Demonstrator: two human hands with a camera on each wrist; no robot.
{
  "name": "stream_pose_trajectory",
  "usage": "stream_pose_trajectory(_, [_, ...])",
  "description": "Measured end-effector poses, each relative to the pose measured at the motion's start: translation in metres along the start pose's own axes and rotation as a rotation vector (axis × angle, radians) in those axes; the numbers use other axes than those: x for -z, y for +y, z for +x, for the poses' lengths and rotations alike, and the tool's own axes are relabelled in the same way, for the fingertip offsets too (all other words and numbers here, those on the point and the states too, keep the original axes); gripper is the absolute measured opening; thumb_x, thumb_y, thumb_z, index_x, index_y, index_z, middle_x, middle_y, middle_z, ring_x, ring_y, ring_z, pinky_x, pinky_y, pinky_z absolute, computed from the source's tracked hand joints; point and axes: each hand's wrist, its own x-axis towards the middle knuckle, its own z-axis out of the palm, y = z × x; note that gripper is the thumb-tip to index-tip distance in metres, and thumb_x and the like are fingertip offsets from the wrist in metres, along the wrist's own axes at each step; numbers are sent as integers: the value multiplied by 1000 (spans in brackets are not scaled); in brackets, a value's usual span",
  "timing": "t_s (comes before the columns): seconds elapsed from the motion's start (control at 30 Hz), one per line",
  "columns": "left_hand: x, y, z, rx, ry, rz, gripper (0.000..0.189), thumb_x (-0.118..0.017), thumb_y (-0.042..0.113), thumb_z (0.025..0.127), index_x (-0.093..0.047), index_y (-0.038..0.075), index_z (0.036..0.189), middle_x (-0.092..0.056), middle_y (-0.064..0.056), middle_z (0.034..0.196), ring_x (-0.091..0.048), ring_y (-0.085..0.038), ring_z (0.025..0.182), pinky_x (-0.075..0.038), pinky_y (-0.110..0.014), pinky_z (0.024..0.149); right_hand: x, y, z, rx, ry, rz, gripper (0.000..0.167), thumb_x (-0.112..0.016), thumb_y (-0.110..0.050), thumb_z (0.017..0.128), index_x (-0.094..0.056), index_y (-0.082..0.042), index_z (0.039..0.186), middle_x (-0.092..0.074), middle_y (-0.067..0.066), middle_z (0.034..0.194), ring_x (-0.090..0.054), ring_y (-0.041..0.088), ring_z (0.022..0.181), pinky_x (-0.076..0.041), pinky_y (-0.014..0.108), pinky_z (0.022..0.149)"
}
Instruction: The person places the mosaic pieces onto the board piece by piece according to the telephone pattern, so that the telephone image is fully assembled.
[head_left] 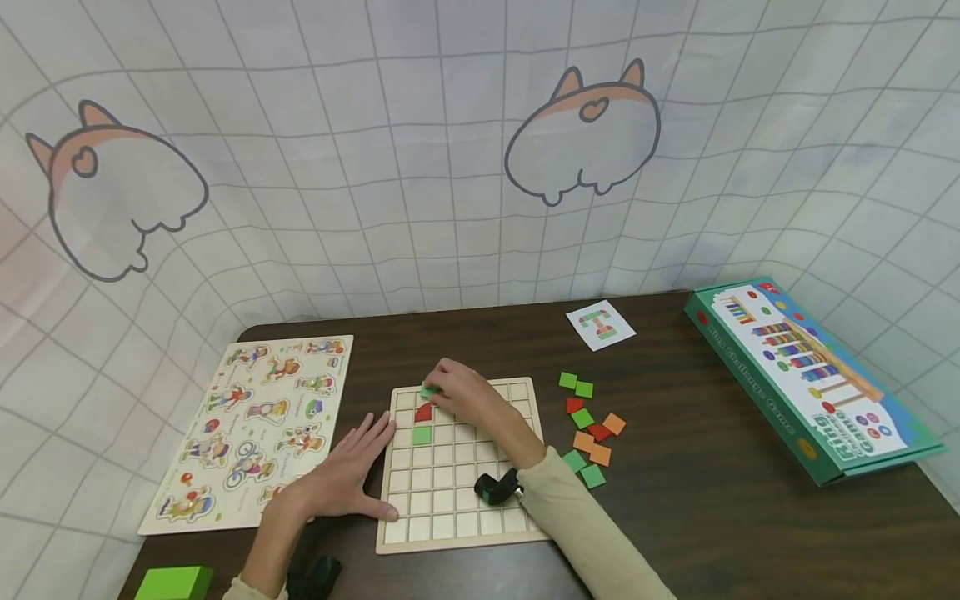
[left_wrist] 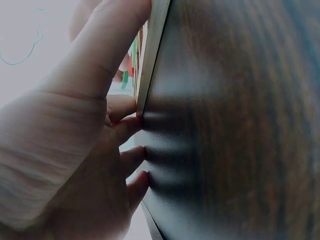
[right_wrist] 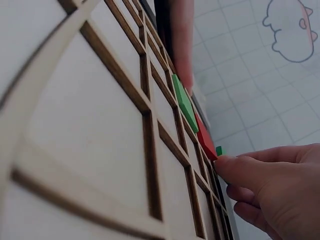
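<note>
A wooden grid board (head_left: pixel 442 479) lies on the dark table. My right hand (head_left: pixel 465 392) pinches a green tile (head_left: pixel 428 391) at the board's upper left; in the right wrist view that green tile (right_wrist: pixel 220 150) shows just beyond the thumb. Below it in the same column sit a red tile with a rounded edge (head_left: pixel 423 412) and a green square tile (head_left: pixel 422 435). My left hand (head_left: pixel 345 471) rests along the board's left edge with fingers spread and thumb on the frame. In the left wrist view, its fingertips (left_wrist: pixel 135 157) touch the table beside the board.
Loose green (head_left: pixel 582 419), red (head_left: pixel 574 405) and orange tiles (head_left: pixel 614 423) lie right of the board. Behind them is a pattern card (head_left: pixel 602 325). A game box (head_left: pixel 810 383) stands at right, a picture puzzle board (head_left: pixel 255 433) at left, a green block (head_left: pixel 174 582) at front left.
</note>
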Motion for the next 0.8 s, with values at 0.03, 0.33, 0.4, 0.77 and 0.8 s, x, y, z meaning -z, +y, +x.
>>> stream_pose_trajectory(0.03, [0,0,0,-2,1,3,122,-78,60,70,-12,4,156,-9,-20,163,-4,-45,150,-12,-66,116,0,0,0,9,-2,-6,21,-65,-20,94,-69,-11,113,-60,2,106,-57,10,84,-48,21,71])
stream_pose_trajectory(0.33, [0,0,0,-3,-4,7,122,-78,60,71,-11,4,156,-7,-21,163,-4,-46,150,-12,-67,115,6,2,-10,77,-31,2,20,-64,-22,94,-70,-12,111,-62,2,108,-63,12,91,-52,21,79])
stream_pose_trajectory(0.4, [1,1,0,2,-7,8,122,-78,60,71,-12,3,156,-7,-21,163,-3,-46,149,-13,-68,115,10,6,-17,56,-47,20,20,-65,-22,94,-70,-13,111,-62,2,108,-64,12,92,-53,22,79])
stream_pose_trajectory(0.77, [0,0,0,10,-6,12,123,-78,60,69,-12,3,156,-9,-19,163,-3,-45,150,-13,-67,115,17,11,-28,173,-130,-42,19,-64,-19,94,-74,-13,110,-61,5,107,-58,15,91,-50,23,77])
stream_pose_trajectory(0.8, [0,0,1,11,-7,9,123,-78,60,70,-12,3,156,-9,-18,164,-3,-45,150,-13,-67,115,17,10,-27,189,-133,-58,20,-63,-19,95,-74,-14,110,-61,5,107,-57,14,90,-49,22,76])
